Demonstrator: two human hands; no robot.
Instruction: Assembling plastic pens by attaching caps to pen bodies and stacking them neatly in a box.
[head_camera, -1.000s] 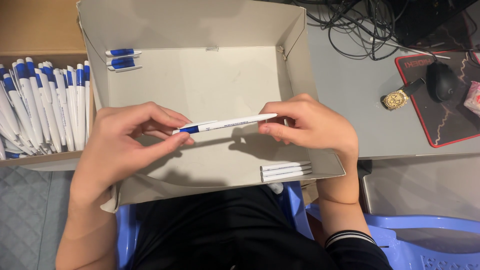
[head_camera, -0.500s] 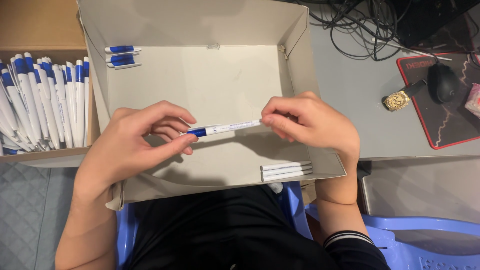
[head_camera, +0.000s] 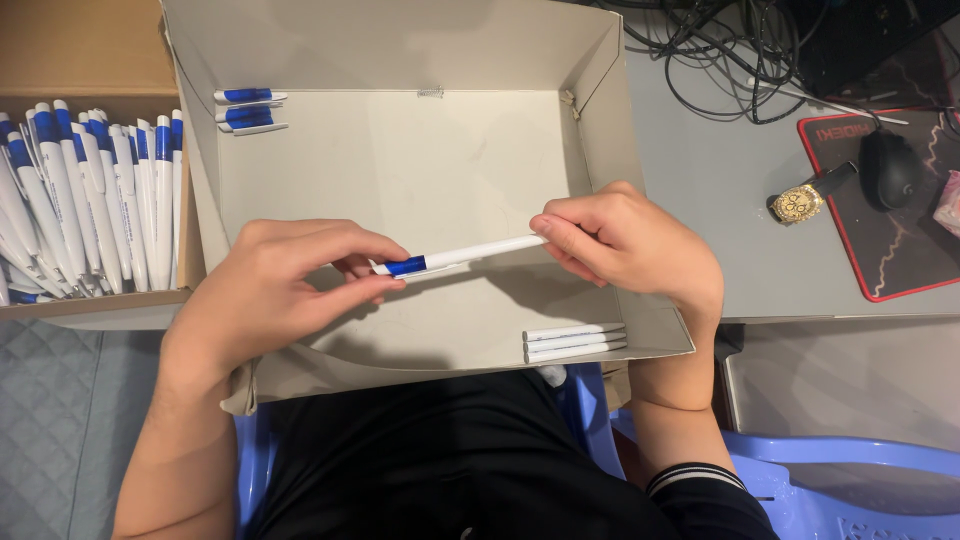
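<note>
My left hand (head_camera: 280, 290) and my right hand (head_camera: 630, 245) hold one white pen with a blue clip end (head_camera: 460, 255) between them, level, above the open cardboard box (head_camera: 400, 70). The left fingers pinch the blue end; the right fingers pinch the white end. Inside the box, three blue pen caps (head_camera: 248, 110) lie at the far left corner. A few white pen barrels (head_camera: 575, 340) lie at the near right corner.
A second cardboard box at the left holds several white and blue pens (head_camera: 90, 200) in a row. On the grey table to the right lie a gold watch (head_camera: 797, 204), a black mouse (head_camera: 890, 168) on a red-edged pad, and tangled black cables (head_camera: 730, 50). I sit on a blue plastic chair (head_camera: 820, 470).
The pen has shifted a little between my hands, and both hands keep their grip. My left fingers have slid along the blue end.
</note>
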